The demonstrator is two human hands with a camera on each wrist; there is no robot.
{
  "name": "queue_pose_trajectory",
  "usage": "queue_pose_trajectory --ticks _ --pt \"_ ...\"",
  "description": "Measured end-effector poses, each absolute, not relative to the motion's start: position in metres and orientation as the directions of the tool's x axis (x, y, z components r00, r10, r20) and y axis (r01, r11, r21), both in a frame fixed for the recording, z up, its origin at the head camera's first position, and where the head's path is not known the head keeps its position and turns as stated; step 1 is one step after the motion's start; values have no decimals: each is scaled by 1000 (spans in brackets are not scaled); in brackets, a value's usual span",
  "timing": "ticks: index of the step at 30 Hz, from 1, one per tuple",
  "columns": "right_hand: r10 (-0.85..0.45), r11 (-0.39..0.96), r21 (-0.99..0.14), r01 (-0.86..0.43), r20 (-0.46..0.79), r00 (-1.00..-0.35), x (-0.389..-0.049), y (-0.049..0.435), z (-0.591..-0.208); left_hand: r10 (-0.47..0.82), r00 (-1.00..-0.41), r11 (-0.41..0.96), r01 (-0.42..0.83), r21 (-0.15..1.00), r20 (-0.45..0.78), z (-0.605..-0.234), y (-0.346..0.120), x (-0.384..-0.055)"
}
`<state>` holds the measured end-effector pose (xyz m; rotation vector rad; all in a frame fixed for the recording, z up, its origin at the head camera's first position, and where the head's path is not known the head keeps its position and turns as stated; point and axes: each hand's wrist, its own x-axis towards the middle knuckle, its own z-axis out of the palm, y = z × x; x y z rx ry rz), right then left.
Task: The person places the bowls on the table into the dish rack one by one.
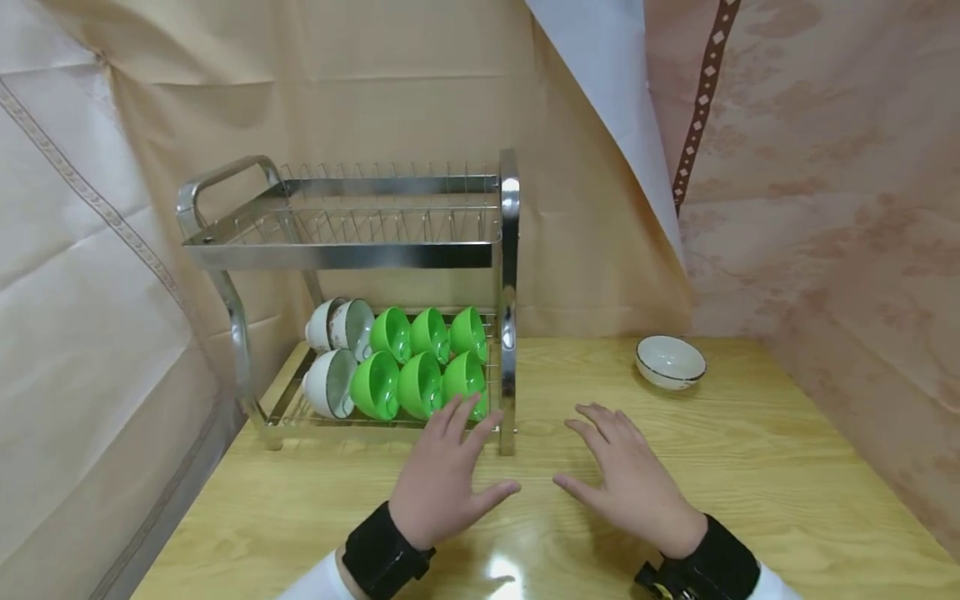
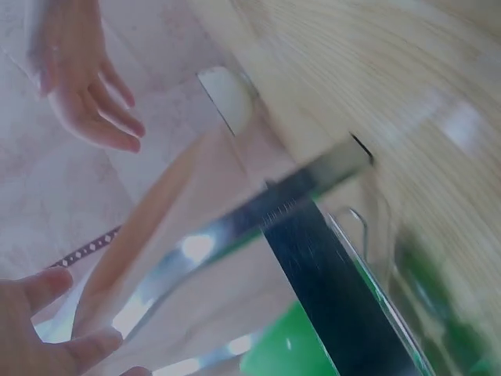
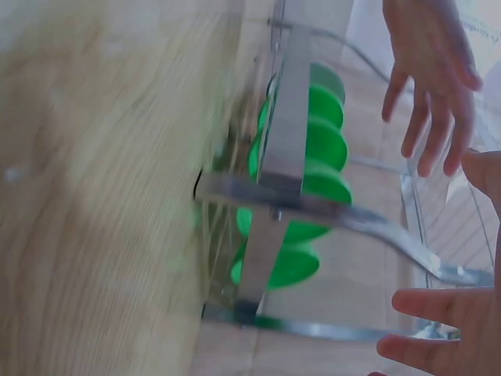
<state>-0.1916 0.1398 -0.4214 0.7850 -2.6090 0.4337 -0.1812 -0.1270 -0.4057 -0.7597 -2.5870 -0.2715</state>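
Note:
Both hands hover over the wooden table with fingers spread and nothing held. My left hand [image 1: 444, 481] is in front of the metal dish rack [image 1: 508, 292], its fingertips overlapping the nearest green bowl [image 1: 463, 379] in the head view. To the right of the rack is my right hand [image 1: 626, 479], nearer the body than a white bowl with a dark rim [image 1: 671, 360], which stands upright on the table. On the rack's lower tier, several green bowls [image 1: 375, 385] and white bowls [image 1: 330, 383] lean on their sides in two rows. In the right wrist view, green bowls [image 3: 325, 145] show behind the rack's rail.
The rack's upper tier [image 1: 375, 225] has wire slots. A beige cloth [image 1: 405, 100] hangs behind the rack, with white cloth [image 1: 82, 292] at left and patterned pink cloth [image 1: 832, 192] at right. Wooden tabletop [image 1: 750, 467] extends around both hands.

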Motion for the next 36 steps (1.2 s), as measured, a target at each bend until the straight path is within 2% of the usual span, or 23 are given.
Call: queue_pose_trajectory --ticks 6,12,20,24,30,36 --pt "-441 810 -179 -558 440 -782 -195 154 -421 484 -751 812 577 89 450 -411 -111 -187" --pt "-429 816 -199 -543 419 -800 -205 150 -421 447 -766 824 554 120 462 -417 -117 -185" --pt "-266 877 -272 -397 414 -870 -252 187 -423 446 -759 825 554 111 474 -415 -117 -190" --pt "-196 895 -285 -343 438 -877 -279 215 -424 437 -771 831 544 121 463 -413 -117 -191" --pt "-145 898 -324 -297 420 -896 -306 249 -428 433 -770 825 548 138 469 -411 -119 -193" --pt "-161 913 -287 -289 396 -904 -322 262 -440 421 -779 838 530 130 464 -410 -125 -192"
